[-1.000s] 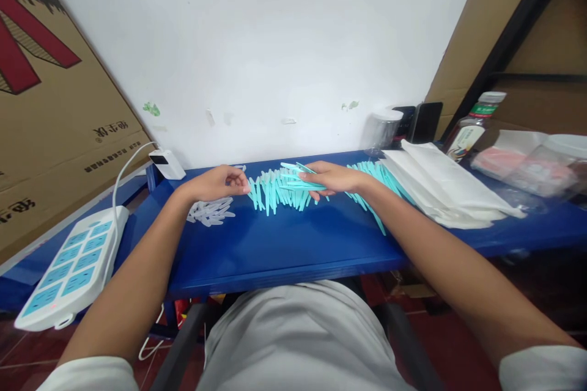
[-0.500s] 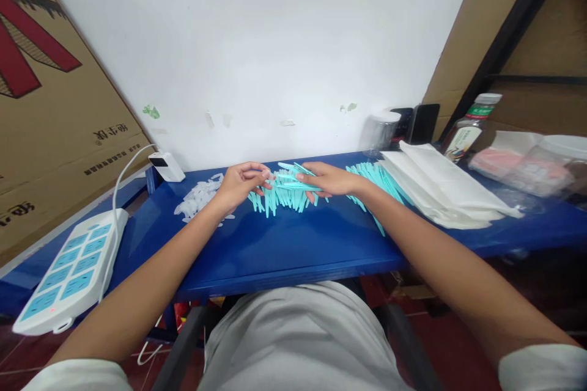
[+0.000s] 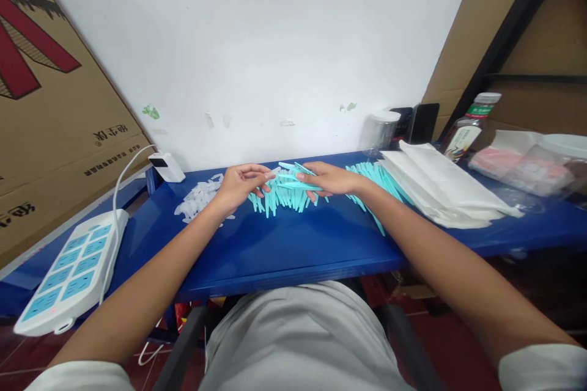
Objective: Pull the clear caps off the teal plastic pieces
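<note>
My right hand [image 3: 328,178] is closed around several slim turquoise plastic sticks [image 3: 293,184], fanned out with their ends pointing left. Facing it, my left hand [image 3: 245,184] is closed in a pinch on a small translucent piece, which looks like a cap, at the end of one stick. Below and behind both hands lies a pile of turquoise sticks with whitish ends [image 3: 274,203]. Small translucent white caps [image 3: 198,198] are heaped left of my left hand. Another bunch of turquoise sticks [image 3: 378,180] lies beyond my right wrist.
The blue table [image 3: 293,250] stands against a white wall. White paper sheets [image 3: 443,186], a bottle [image 3: 470,125], a clear jar [image 3: 380,131] and plastic packages [image 3: 523,165] are on the right. To the left are a power strip [image 3: 73,272] and a small white device [image 3: 166,166].
My left fingers have shifted slightly at the tip of the stick. My right hand keeps its hold on the turquoise sticks, almost still.
</note>
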### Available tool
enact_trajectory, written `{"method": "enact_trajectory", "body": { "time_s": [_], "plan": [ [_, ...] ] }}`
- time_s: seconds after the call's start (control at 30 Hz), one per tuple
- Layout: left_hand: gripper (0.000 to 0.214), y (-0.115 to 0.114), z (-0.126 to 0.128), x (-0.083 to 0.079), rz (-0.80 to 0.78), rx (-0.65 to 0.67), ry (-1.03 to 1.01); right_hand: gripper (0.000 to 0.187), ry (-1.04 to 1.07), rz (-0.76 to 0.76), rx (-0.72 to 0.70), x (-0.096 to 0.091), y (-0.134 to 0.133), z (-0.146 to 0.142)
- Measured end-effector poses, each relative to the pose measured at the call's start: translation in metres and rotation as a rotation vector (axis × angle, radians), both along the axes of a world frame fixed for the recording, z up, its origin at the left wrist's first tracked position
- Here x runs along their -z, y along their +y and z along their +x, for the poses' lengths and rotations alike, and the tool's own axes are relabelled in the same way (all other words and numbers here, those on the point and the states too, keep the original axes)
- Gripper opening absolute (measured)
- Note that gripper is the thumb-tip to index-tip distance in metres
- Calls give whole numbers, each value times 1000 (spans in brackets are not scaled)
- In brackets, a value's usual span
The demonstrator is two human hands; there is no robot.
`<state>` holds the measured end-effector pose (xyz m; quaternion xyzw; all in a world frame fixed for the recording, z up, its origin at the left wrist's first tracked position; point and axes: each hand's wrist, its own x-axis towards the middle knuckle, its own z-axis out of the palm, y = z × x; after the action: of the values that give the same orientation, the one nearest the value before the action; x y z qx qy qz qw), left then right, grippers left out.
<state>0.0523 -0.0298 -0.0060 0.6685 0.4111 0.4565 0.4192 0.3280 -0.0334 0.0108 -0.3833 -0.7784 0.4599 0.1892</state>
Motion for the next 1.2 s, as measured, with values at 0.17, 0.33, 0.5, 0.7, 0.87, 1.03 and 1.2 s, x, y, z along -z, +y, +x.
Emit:
{"method": "enact_trajectory", "body": {
  "time_s": [0.17,0.33,0.5,0.7,0.87,1.03,1.2],
  "plan": [
    [53,0,-2,-1,56,8,108,49,-8,5,38,-1,0,-1],
    [52,1,-6,0,60,21,185,57,-78,47,72,1,0,-1],
    [52,4,-9,1,89,28,198,63,-138,134,64,2,0,-1],
    [52,6,-13,-2,75,43,219,70,-135,150,44,3,1,0],
    [54,5,-12,-3,3,57,200,73,-156,176,16,4,1,0],
    [54,5,-11,-2,-9,41,184,68,-147,206,23,4,2,1],
    [56,5,-10,-1,-8,40,197,68,-147,177,19,4,1,0]
  ]
}}
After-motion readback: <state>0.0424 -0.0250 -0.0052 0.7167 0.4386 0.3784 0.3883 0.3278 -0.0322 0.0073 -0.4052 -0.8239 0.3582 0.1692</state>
